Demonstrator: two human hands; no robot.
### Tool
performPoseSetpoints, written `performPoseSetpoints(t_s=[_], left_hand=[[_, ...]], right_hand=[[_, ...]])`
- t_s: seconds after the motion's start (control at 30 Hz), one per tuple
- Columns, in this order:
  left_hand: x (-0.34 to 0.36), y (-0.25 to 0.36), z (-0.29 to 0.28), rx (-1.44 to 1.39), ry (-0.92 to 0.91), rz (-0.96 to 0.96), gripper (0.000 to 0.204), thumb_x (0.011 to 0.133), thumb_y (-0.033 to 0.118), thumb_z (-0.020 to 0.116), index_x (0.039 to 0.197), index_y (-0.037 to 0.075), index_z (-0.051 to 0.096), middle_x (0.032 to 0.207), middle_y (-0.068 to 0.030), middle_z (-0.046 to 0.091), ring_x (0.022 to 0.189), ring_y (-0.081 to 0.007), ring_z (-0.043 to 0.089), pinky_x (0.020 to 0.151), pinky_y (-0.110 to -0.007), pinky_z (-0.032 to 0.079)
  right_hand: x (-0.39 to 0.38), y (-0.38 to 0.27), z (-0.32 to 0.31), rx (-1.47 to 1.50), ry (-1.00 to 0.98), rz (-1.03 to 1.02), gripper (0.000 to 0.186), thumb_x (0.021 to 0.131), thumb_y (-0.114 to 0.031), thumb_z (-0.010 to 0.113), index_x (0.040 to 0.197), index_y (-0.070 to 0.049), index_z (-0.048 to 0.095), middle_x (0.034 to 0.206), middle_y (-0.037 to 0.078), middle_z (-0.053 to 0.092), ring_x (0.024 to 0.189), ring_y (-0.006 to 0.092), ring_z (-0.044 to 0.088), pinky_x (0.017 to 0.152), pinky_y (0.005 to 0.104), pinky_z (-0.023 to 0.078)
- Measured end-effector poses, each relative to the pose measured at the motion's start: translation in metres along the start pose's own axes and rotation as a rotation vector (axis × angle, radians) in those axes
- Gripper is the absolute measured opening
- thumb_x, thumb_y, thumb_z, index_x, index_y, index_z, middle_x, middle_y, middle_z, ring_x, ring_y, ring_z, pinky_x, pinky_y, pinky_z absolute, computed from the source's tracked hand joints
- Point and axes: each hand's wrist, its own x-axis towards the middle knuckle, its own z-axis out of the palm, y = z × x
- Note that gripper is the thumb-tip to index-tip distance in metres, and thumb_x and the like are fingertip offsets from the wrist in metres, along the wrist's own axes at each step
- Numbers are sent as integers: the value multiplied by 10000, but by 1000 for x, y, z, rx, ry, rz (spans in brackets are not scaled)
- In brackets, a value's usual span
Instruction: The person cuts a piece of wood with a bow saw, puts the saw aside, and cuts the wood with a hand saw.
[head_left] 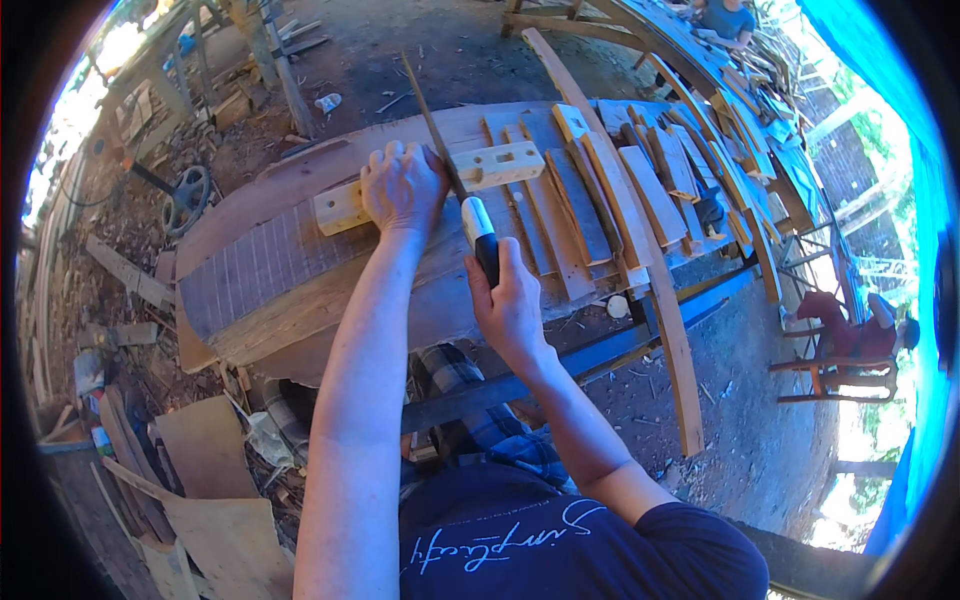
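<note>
A pale wooden block (515, 160) with round holes and a slot lies across the workbench board (300, 315). My left hand (403, 190) is closed over it, fingers curled round its far edge, and hides its middle. In my right hand (508, 305) is a handsaw (433, 125), gripped by its black and white handle. Its narrow blade points away from me and crosses the block just right of my left hand. The blade appears edge-on, so how far it sits in the wood cannot be told.
Several wood strips and offcuts (590, 205) cover the bench's right side; one long plank (675, 350) juts toward me. A grey striped sheet (255, 265) lies on the left. Beyond are a wheel (187, 200), a wooden chair (840, 370) and another person (725, 20) at far right.
</note>
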Motion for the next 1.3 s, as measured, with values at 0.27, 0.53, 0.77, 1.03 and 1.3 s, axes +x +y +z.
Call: performPoseSetpoints(t_s=[0.27, 0.53, 0.77, 1.03, 1.3], left_hand=[[-1, 6, -2, -33, 5, -27, 222, 853, 251, 540, 729, 113, 662, 797, -75, 638, 810, -271, 614, 726, -430, 478], [1, 3, 5, 3, -14, -49, 200, 830, 248, 576, 716, 112, 668, 808, -67, 640, 812, -259, 607, 706, -404, 457], [0, -1, 2, -58, 16, 82, 196, 825, 241, 566, 697, 112, 641, 791, -80, 633, 810, -290, 617, 706, -439, 474], [5, 11, 5, 45, -34, -68, 198, 835, 233, 556, 735, 108, 673, 850, -81, 657, 849, -266, 619, 740, -419, 473], [6, -3, 7, 66, 4, 37, 208, 834, 247, 560, 717, 111, 665, 833, -69, 654, 831, -264, 620, 729, -413, 470]], right_hand=[[29, -1, 5, 186, -16, 277, 212, 929, -165, 582, 935, -15, 433, 691, 252, 533, 693, 490, 545, 547, 493, 400], [-76, 2, -47, 3, -20, 140, 191, 905, -132, 624, 935, -12, 479, 679, 208, 534, 621, 426, 563, 544, 431, 444], [-4, 10, -10, 12, 5, 22, 227, 906, -162, 624, 882, -28, 443, 696, 236, 528, 673, 471, 539, 543, 472, 413], [-114, 5, -67, 91, 32, 193, 177, 870, -111, 663, 945, -32, 523, 705, 199, 542, 647, 419, 576, 553, 403, 451], [-33, 19, -32, 56, -39, 69, 186, 895, -142, 638, 922, -22, 498, 723, 210, 550, 662, 420, 563, 570, 418, 447]])
